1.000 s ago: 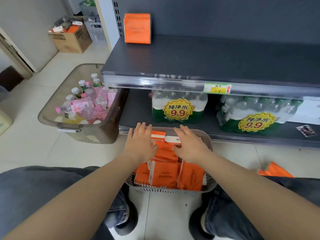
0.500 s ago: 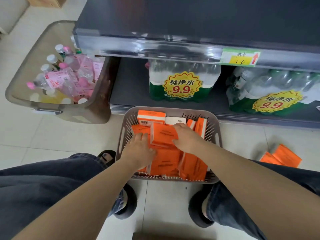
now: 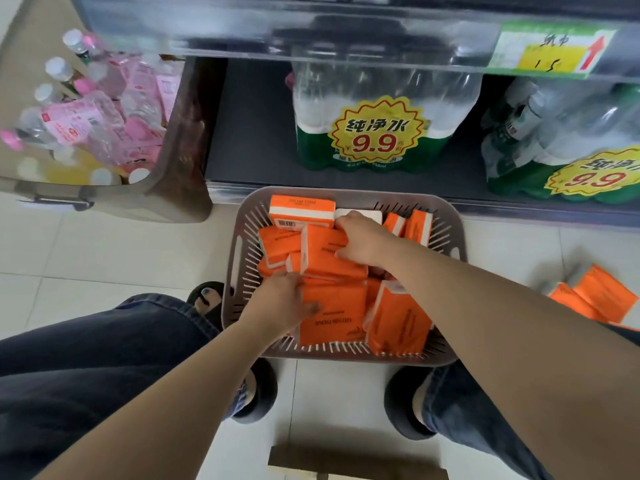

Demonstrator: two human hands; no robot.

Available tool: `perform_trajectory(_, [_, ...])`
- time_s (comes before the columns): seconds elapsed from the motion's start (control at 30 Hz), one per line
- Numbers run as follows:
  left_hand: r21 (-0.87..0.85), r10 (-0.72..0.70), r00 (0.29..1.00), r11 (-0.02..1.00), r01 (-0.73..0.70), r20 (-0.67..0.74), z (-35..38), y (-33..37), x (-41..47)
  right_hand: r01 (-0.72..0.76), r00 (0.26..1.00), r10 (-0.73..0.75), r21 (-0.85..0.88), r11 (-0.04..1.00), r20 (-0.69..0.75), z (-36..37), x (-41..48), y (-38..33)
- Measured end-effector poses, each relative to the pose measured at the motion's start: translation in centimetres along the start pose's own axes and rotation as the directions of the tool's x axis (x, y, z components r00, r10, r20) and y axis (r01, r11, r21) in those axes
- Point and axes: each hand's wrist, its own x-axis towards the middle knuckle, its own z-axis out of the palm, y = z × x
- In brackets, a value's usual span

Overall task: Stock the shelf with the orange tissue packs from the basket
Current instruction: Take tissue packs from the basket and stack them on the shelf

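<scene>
A grey slotted basket (image 3: 239, 252) stands on the floor between my knees, holding several orange tissue packs. My right hand (image 3: 367, 242) grips one orange pack (image 3: 322, 258) lying on top of the pile, fingers over its far edge and thumb on its face. My left hand (image 3: 278, 306) holds a larger-looking orange pack (image 3: 337, 317) at the near side, thumb on top of it and fingers hidden at its left edge. The dark shelf with a clear front rail (image 3: 346, 39) is just above and ahead.
Two shrink-wrapped water packs (image 3: 374, 133) (image 3: 561, 143) sit on the bottom shelf behind the basket. A brown bin of pink bottles (image 3: 104, 199) stands left. Two orange packs (image 3: 595, 299) lie on the floor right. A cardboard edge (image 3: 346, 462) is near my feet.
The view has tilted down toward the basket. My hands went from hovering over the packs to taking hold, the right lifting one pack's edge, the left sliding nearer onto another.
</scene>
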Motion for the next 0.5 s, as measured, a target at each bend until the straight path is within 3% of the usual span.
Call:
perform_trajectory(0.23, [-0.145, -0.098, 0.992, 0.983, 0.108, 0.079, 0.0, -0.6, 0.8, 0.075, 0.997, -0.074, -0.072, 0.995, 0.016, 0.0, 1.3, 0.1])
perform_trajectory(0.5, [-0.198, -0.136, 0.979, 0.966, 0.165, 0.151, 0.3, -1.5, 1.5, 0.138, 0.986, -0.129, -0.083, 0.987, 0.109, 0.6, 2.0, 0.4])
